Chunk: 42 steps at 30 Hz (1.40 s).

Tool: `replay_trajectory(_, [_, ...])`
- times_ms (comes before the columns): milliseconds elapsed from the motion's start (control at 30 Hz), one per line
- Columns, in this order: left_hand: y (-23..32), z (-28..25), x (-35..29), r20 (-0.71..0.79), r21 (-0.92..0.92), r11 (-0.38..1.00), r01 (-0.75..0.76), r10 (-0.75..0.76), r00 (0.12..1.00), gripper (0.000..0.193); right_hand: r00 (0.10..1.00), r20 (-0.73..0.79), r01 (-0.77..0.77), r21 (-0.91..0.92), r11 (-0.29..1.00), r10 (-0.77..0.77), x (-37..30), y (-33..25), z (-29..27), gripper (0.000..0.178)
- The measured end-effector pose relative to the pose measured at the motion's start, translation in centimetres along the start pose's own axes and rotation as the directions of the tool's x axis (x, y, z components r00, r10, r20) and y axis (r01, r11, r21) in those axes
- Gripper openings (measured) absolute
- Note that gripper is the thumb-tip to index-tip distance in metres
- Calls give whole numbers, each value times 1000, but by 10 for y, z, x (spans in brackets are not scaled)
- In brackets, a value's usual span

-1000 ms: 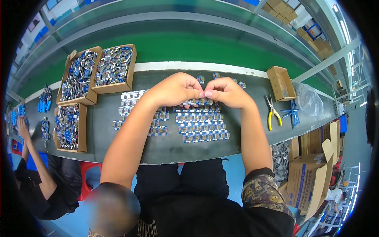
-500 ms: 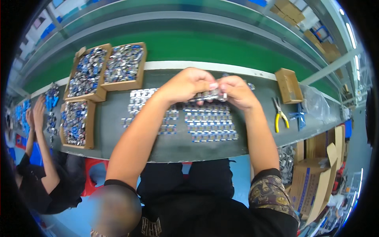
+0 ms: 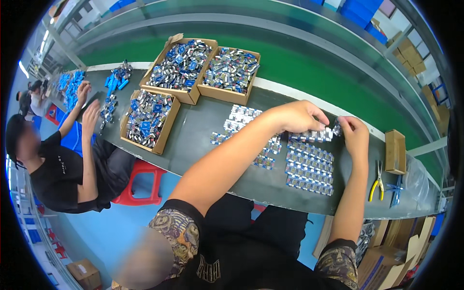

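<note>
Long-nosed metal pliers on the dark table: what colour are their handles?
Yellow handles, clearest in the head view.

Factory workshop, green conveyor belt (image 3: 309, 72), rows of circuit boards (image 3: 310, 166), co-worker (image 3: 63, 166)

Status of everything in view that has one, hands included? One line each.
Left hand: closed on board strip
Right hand: fingers curled near strip's end, grip unclear
Laid-out boards: flat, in rows
Back left box: open, full
Back right box: open, full
Front box: open, full
Pliers: lying down, handles spread
Small carton: open
Plastic bag: crumpled
Large carton: flaps open
</note>
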<state>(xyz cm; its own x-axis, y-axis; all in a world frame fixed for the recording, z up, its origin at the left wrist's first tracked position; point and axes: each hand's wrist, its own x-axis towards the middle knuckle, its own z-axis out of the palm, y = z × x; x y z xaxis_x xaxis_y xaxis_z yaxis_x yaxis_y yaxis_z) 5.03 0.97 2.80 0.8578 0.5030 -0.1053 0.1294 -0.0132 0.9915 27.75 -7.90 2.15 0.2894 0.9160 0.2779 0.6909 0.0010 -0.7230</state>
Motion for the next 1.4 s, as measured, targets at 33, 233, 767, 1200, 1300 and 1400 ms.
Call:
replay_trajectory(33, [5,4,-2,20,-31,999,-22,22,1000,32,999,-12,-46,-65,997,46,-3,-11,-6,29])
replay_trajectory(233, [21,9,-14,35,-99,986,134,-131,991,30,957,287,-105,217,971,39,-9,-16,-11,34])
replay_trajectory(767, [29,14,-13,75,0,996,84,-84,994,22,796,583,-200,506,839,-162,-13,-19,-17,30])
replay_trajectory(1200, [33,12,-12,12,-259,963,73,-73,997,29,871,491,-386,636,668,35,-12,-3,-8,23])
replay_trajectory(1300, [41,7,-17,-122,-108,985,132,-144,982,29,939,330,-245,438,865,99,-1,-8,-5,17])
replay_trajectory(1400, [24,7,-9,-87,-176,983,62,-78,993,31,962,239,-195,250,948,134,1,-11,-10,17])
